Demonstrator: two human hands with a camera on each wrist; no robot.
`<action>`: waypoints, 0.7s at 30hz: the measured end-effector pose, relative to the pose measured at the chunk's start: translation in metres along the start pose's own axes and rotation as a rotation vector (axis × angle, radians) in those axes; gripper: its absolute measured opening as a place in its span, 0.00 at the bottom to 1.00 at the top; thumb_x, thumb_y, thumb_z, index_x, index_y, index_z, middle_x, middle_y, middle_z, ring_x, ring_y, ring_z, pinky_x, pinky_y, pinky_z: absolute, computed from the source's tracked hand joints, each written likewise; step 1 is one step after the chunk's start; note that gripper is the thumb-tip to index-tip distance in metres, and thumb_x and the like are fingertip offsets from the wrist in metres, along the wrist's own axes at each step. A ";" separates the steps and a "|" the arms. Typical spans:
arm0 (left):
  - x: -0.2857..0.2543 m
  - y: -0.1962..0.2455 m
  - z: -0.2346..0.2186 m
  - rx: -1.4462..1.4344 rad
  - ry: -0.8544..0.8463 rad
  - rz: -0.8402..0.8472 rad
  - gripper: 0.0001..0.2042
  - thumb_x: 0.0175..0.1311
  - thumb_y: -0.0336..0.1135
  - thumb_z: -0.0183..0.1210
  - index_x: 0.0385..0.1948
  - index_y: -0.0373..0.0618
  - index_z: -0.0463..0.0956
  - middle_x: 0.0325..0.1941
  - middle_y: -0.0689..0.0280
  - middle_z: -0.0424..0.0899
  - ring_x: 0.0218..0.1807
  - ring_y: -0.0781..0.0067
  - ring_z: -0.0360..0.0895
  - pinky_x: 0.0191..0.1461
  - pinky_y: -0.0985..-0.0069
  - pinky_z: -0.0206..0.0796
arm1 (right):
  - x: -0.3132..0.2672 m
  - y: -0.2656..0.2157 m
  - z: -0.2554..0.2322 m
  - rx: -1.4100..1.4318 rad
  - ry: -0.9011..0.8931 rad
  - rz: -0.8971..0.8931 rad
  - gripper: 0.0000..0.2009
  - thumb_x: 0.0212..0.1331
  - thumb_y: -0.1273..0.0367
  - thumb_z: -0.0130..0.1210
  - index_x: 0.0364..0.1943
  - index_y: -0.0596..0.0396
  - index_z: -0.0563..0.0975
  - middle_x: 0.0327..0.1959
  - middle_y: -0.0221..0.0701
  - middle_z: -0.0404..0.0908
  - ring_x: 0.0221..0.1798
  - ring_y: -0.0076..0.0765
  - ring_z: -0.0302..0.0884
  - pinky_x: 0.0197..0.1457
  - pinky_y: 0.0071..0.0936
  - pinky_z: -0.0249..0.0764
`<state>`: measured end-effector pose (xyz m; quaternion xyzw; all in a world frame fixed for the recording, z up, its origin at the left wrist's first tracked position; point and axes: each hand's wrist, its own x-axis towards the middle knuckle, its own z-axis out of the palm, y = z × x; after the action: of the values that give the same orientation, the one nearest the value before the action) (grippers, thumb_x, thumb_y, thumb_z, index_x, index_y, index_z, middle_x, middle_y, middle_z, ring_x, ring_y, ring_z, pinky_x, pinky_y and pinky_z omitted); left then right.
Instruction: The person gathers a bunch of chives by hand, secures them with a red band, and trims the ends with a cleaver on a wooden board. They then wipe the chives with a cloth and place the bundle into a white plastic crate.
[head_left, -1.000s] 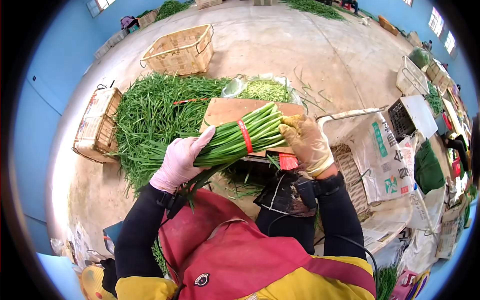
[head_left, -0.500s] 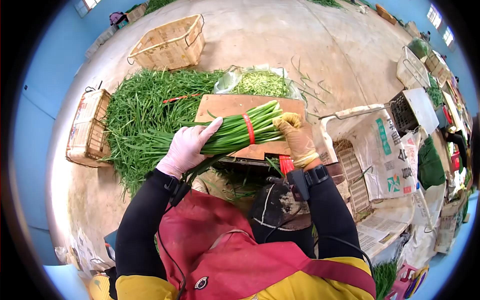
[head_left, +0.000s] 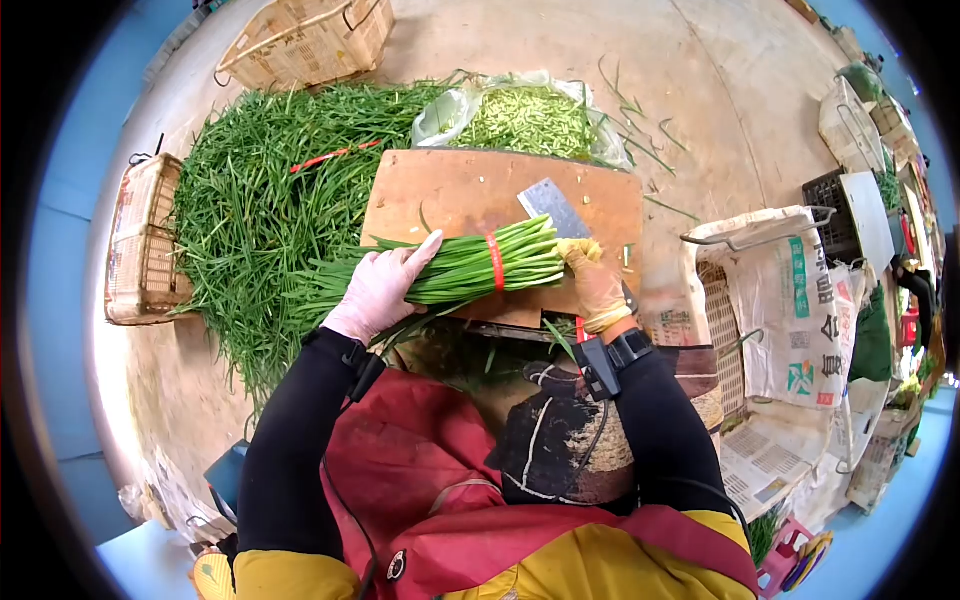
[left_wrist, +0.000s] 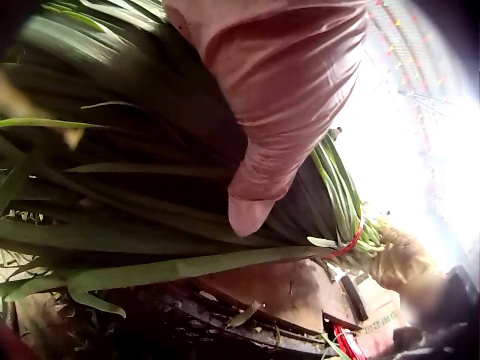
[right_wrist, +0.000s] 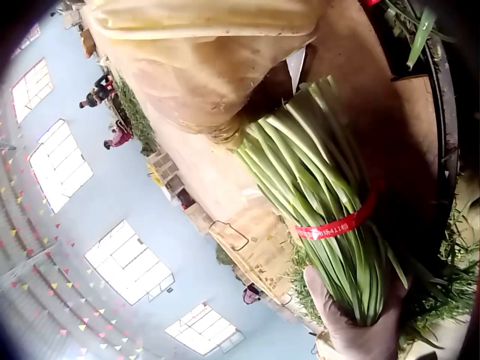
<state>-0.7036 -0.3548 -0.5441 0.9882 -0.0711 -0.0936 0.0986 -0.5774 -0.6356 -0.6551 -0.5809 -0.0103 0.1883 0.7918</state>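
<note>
A bundle of long green stalks like garlic chives [head_left: 470, 265], bound with a red band [right_wrist: 337, 226], lies across the front of a wooden board [head_left: 450, 190]. My left hand [head_left: 378, 290], in a pale pink glove, grips the leafy part, thumb along the top. At the pale cut ends is my right hand [head_left: 592, 275] in a yellowish glove, its fingers bent against the stalks; whether they pinch any I cannot tell. A cleaver [head_left: 556, 208] lies flat on the board, partly hidden beneath the bundle and right hand.
Loose chives [head_left: 270, 190] are heaped left of the board. Behind it sits a plastic bag [head_left: 445, 115] of short cut pieces. Crates stand at the far left [head_left: 135, 260] and back [head_left: 310, 45]; a sack-lined basket [head_left: 780, 300] is on the right. Red strips [left_wrist: 349, 341] hang below the board.
The view has tipped downward, showing more of the board and the cleaver. My right hand has drawn in, fingers more bent at the cut ends; the left keeps its grip.
</note>
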 end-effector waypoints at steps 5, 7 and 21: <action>-0.002 -0.005 0.016 0.026 0.050 0.032 0.54 0.37 0.40 0.75 0.72 0.54 0.51 0.42 0.59 0.79 0.45 0.55 0.78 0.51 0.62 0.68 | 0.012 0.022 -0.023 -0.085 -0.033 0.092 0.08 0.65 0.67 0.58 0.36 0.58 0.80 0.31 0.24 0.80 0.31 0.18 0.71 0.37 0.18 0.69; -0.001 -0.002 0.010 0.043 0.069 0.044 0.51 0.35 0.37 0.75 0.70 0.52 0.55 0.40 0.57 0.79 0.44 0.50 0.78 0.48 0.58 0.69 | 0.007 0.001 -0.024 -0.131 -0.048 0.173 0.10 0.67 0.67 0.54 0.45 0.59 0.79 0.40 0.28 0.82 0.40 0.25 0.78 0.46 0.24 0.75; -0.005 0.007 -0.048 0.182 0.032 -0.063 0.47 0.38 0.34 0.73 0.68 0.51 0.59 0.42 0.58 0.80 0.47 0.52 0.78 0.50 0.59 0.69 | 0.003 -0.047 -0.052 -1.457 -0.176 0.015 0.28 0.46 0.65 0.60 0.56 0.58 0.74 0.43 0.50 0.81 0.44 0.53 0.80 0.49 0.38 0.76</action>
<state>-0.6996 -0.3519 -0.4954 0.9962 -0.0465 -0.0740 0.0065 -0.5486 -0.6942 -0.6292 -0.9427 -0.1925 0.1852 0.1997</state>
